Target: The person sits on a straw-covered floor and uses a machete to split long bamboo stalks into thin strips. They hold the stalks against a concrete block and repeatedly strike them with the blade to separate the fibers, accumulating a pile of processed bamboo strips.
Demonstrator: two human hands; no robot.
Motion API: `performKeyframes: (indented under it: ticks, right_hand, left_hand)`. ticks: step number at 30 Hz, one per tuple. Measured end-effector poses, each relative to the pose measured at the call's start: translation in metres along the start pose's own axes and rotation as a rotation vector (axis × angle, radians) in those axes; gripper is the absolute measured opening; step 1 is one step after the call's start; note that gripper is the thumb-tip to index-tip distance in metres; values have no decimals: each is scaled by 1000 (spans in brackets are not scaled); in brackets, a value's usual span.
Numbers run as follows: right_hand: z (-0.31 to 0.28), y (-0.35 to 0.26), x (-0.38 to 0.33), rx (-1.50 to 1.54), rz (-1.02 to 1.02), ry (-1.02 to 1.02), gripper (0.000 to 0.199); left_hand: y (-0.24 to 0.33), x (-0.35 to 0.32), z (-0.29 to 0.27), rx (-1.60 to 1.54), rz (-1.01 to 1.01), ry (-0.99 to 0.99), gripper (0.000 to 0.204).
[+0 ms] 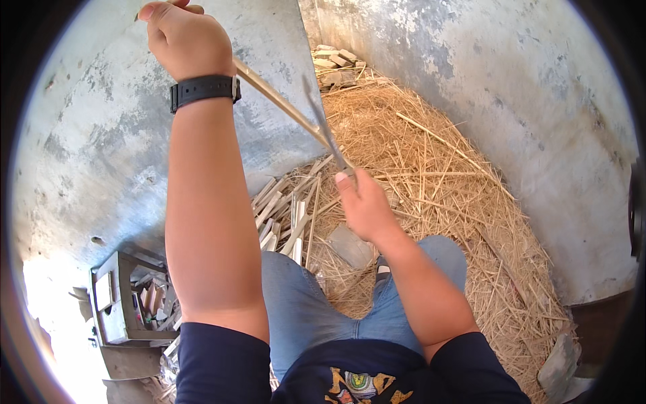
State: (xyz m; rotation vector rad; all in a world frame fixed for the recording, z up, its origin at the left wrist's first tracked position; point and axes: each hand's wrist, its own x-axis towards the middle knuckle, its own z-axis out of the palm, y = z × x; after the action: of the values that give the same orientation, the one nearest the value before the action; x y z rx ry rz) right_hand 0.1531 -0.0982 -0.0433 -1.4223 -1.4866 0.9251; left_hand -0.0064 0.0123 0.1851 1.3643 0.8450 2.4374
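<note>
My left hand (192, 40), raised at the upper left with a black watch at the wrist, is closed round a thin pale strip that looks like bamboo (279, 101). From there the strip slants down to the right. In front of my knees my right hand (369, 205) is wrapped round the handle of a knife (324, 124) with a narrow dark blade. The blade points up and crosses the strip's lower end; I cannot tell whether they touch. Most of the handle is hidden by my fingers.
Straw-like shavings (431, 161) cover the floor ahead and to the right. Split pale strips (289, 209) lie piled beyond my left knee. A wooden cabinet (111, 303) full of odds and ends stands at the left. Weathered walls (484, 81) rise on both sides.
</note>
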Motion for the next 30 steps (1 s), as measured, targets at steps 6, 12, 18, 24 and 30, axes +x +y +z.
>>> performKeyframes:
  ticks: [6, 12, 18, 24, 30]
  right_hand:
    - [-20, -30, -10, 279, -171, 208, 40]
    - [16, 28, -1, -153, -60, 20, 40]
    - [1, -13, -9, 196, -138, 157, 38]
    - [24, 26, -7, -77, 49, 17, 42]
    - [29, 108, 16, 72, 261, 91, 40]
  left_hand:
    - [7, -2, -2, -48, 25, -45, 57]
    - [-3, -2, 3, -51, -2, -39, 56]
    - [4, -9, 2, 20, 17, 16, 57]
    - [10, -3, 8, 84, 34, -27, 57]
    - [10, -14, 7, -12, 21, -18, 59]
